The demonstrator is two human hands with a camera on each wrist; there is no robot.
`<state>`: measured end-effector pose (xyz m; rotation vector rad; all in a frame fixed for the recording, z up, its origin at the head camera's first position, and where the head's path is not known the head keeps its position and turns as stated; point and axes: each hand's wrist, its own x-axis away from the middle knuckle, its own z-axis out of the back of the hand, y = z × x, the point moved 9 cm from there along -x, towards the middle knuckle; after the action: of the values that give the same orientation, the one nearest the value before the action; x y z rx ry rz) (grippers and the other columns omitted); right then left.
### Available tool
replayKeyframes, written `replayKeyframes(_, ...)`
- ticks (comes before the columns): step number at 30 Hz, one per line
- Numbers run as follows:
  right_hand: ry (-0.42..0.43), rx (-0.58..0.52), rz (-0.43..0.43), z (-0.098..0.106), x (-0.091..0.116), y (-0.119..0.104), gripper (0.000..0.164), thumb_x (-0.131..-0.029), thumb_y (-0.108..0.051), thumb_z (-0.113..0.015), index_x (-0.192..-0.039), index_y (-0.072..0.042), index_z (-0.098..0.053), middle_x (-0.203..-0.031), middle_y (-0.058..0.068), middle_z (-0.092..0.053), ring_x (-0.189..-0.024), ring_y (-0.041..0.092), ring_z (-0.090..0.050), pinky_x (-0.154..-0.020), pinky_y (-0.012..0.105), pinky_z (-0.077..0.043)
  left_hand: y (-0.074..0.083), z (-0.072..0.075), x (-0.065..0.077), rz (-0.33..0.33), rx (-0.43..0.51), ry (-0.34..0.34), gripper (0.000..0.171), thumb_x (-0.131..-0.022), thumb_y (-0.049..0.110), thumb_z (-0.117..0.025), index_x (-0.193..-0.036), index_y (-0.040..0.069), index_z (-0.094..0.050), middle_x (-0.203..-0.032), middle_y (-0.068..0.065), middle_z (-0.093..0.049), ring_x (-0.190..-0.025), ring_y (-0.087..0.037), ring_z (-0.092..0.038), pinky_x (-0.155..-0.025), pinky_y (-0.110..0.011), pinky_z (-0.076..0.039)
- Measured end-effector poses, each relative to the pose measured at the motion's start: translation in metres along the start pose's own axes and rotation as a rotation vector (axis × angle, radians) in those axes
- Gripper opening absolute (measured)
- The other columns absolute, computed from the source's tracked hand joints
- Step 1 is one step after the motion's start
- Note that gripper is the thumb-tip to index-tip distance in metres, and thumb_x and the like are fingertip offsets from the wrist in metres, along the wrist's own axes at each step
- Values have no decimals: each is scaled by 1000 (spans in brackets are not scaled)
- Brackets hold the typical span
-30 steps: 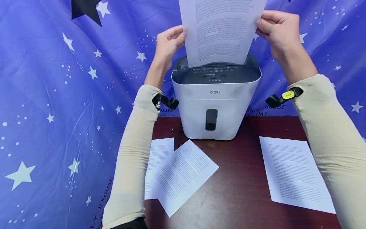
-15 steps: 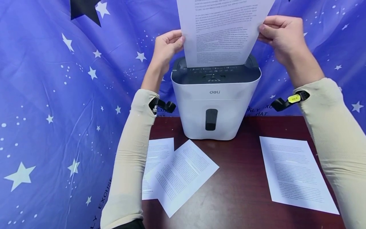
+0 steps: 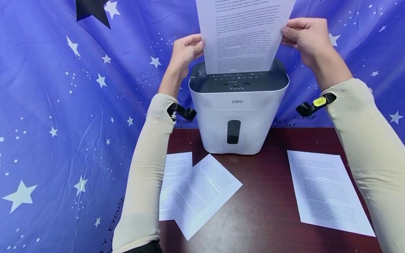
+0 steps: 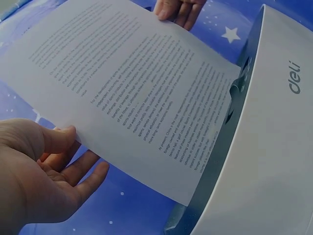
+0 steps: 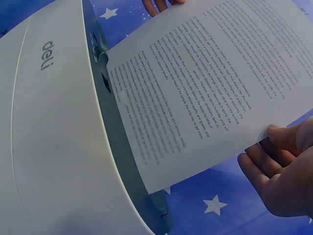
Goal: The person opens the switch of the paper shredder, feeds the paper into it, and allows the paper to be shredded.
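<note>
Sheet (image 3: 243, 38), long axis rising from shredder (image 3: 218, 121) (short edge down), left hand (image 3: 185, 51) and right hand (image 3: 308, 37) pinching opposite edges

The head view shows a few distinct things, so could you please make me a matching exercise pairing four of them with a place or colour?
Things
1. Held sheet
2. Deli machine
3. Curtain
4. Table

Places and colours
A. Dark reddish-brown
B. White front, dark top
C. Between the left hand and the right hand
D. Blue, patterned with stars

Pairs: 1-C, 2-B, 3-D, 4-A
</note>
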<state>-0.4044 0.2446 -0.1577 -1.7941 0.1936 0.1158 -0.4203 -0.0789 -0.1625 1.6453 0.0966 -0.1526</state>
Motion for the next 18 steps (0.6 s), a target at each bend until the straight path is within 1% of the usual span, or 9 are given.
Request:
replayKeyframes(8, 37, 95, -41, 4, -4, 7, 24, -88, -8, -77, -112, -8, -79, -97, -3, -76, -95, 16, -71, -73, 13, -59, -9, 2, -6, 55, -23, 28, 29, -98, 2, -63, -127, 3, -71, -129, -12, -71, -110, -15, -70, -96, -22, -57)
replayKeyframes(11, 42, 114, -51, 4, -5, 11, 20, -90, -6, -75, -109, -9, -80, -94, -3, -76, -92, 15, -71, -71, 13, -59, -12, 3, -7, 65, -29, 36, 29, -98, 2, -64, -127, 3, -71, -129, -12, -71, -109, -15, -71, -97, -23, -57)
replayKeyframes(14, 49, 118, -57, 4, -7, 13, 15, -91, -4, -73, -103, -9, -80, -90, -4, -76, -86, 14, -70, -70, 14, -59, -16, 3, -9, 69, -40, 44, 30, -98, 2, -64, -127, 3, -71, -130, -13, -71, -106, -15, -71, -98, -24, -56)
replayKeyframes(18, 50, 114, -56, 3, -8, 15, 11, -91, -2, -73, -95, -9, -80, -84, -3, -75, -80, 12, -70, -67, 15, -59, -20, 3, -11, 74, -48, 50, 30, -98, 2, -64, -128, 3, -70, -131, -13, -70, -104, -14, -70, -101, -26, -55)
